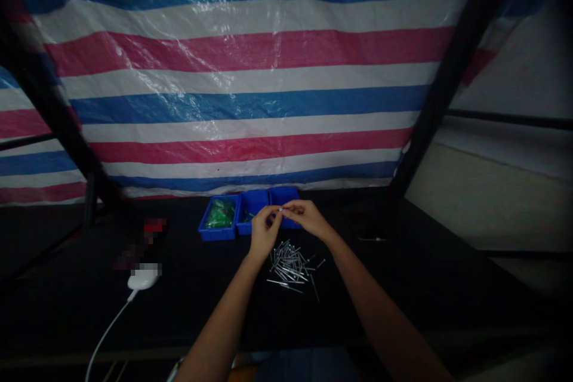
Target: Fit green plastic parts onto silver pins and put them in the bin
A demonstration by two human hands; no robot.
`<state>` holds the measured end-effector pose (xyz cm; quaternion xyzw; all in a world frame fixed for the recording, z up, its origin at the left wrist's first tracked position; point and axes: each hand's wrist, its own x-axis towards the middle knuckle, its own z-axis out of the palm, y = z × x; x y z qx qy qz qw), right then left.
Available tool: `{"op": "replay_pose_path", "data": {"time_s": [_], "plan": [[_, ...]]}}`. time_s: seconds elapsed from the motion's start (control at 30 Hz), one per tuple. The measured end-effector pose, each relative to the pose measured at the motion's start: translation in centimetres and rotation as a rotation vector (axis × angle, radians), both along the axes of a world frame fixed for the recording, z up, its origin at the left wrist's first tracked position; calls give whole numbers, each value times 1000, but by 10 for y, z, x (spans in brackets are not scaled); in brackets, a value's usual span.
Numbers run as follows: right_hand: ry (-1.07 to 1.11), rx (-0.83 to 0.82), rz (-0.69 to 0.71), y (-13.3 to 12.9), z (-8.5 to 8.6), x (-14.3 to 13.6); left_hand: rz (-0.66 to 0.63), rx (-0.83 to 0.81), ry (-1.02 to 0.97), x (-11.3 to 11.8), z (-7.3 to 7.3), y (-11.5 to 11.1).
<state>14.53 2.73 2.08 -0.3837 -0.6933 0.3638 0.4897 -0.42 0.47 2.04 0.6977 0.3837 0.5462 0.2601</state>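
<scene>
My left hand (pixel 265 228) and my right hand (pixel 308 218) meet fingertip to fingertip just in front of the blue bins. Both are closed in a pinch around a tiny pale, shiny piece (pixel 281 209), too small to name. Below them on the black table lies a loose heap of long silver screws or nails (pixel 290 265), a few strays at its right side. Behind the hands stand the middle blue bin (pixel 253 198), with some green bits in it, and the right blue bin (pixel 283 194), partly hidden by my fingers.
The left blue bin (pixel 218 234) holds a clear bag of green pieces (pixel 220 213). On the black table (pixel 188 316) sit a white device (pixel 143 277) with a cable, a blurred red item (pixel 153 226) and a dark phone-like slab (pixel 367 229). A striped tarp (pixel 250 107) hangs behind.
</scene>
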Motion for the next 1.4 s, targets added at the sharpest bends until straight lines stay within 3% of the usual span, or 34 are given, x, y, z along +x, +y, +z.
{"op": "replay_pose_path", "data": {"time_s": [0.23, 0.5, 1.03, 1.4], "plan": [[82, -153, 118, -4, 3, 2, 22, 85, 26, 1, 5, -5], [109, -219, 117, -9, 10, 5, 14, 83, 25, 1, 4, -5], [279, -188, 39, -2, 4, 4, 28, 49, 89, 2, 3, -4], [364, -84, 52, -4, 5, 0, -45, -43, 96, 4, 0, -3]]}}
